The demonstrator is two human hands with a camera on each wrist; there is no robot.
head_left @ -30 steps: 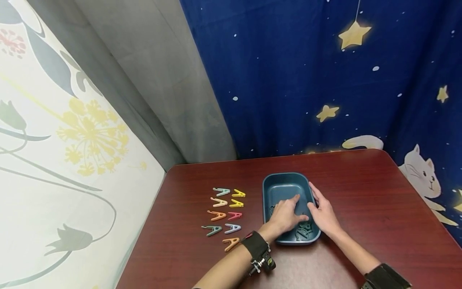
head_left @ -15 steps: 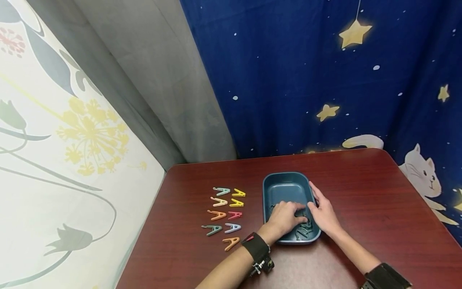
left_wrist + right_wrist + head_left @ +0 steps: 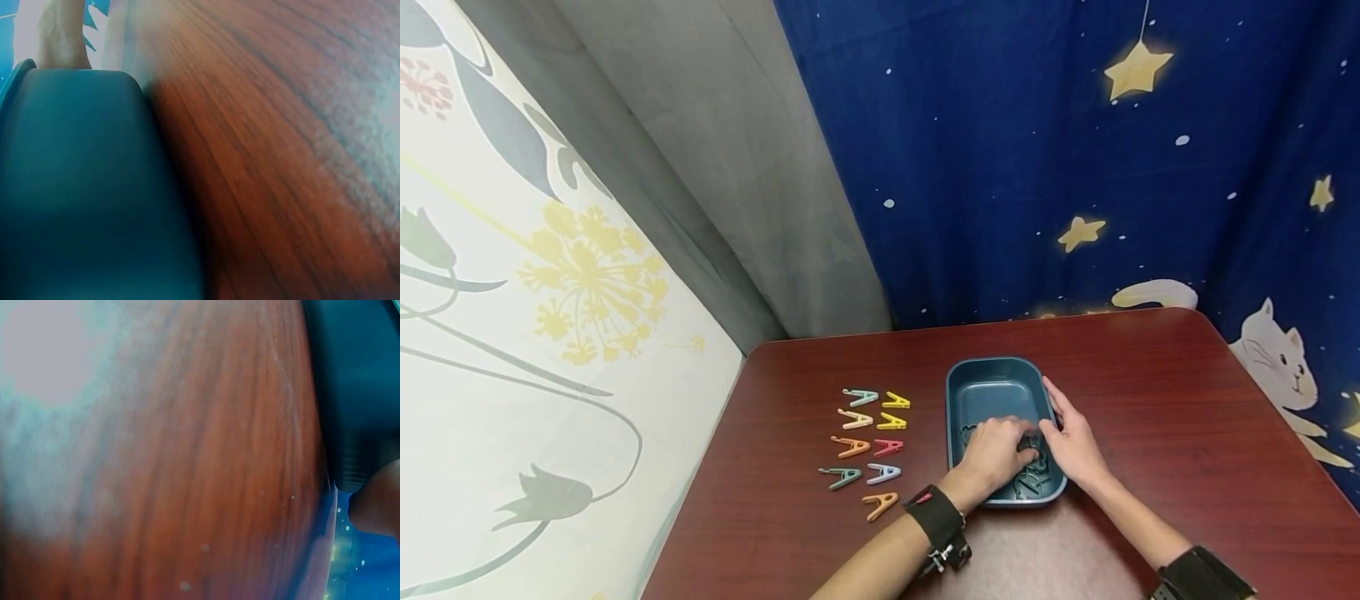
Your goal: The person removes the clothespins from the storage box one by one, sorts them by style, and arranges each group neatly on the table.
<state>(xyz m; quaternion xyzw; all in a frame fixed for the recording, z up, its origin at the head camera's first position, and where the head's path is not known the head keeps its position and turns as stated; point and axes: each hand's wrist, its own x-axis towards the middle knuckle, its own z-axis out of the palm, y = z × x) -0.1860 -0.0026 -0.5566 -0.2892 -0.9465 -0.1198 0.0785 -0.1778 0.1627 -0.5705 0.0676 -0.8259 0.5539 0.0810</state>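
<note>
A dark blue rectangular plastic bin (image 3: 996, 400) stands on the table, its outer wall (image 3: 94, 175) filling the left of the left wrist view. My left hand (image 3: 995, 452) reaches down into its near half, thumb and index finger bent toward small dark green pieces (image 3: 1032, 483). Their exact kind is hard to make out; whether I pinch one is hidden. My right hand (image 3: 1074, 447) holds the bin's right side, thumb at the rim and fingers along the outside. In the right wrist view one fingertip (image 3: 380, 503) shows beside the bin's wall (image 3: 359, 375).
Left of the bin, several clothespins lie in two rough columns, among them a yellow clothespin (image 3: 892, 422), a red clothespin (image 3: 888, 447) and an orange clothespin (image 3: 880, 504). The reddish-brown table (image 3: 1180, 392) ends at a blue starry curtain (image 3: 1000, 167).
My left hand's outstretched finger has drawn back from the bin's middle and bent toward the dark pieces, which have shifted slightly. My right hand and the clothespins stay put.
</note>
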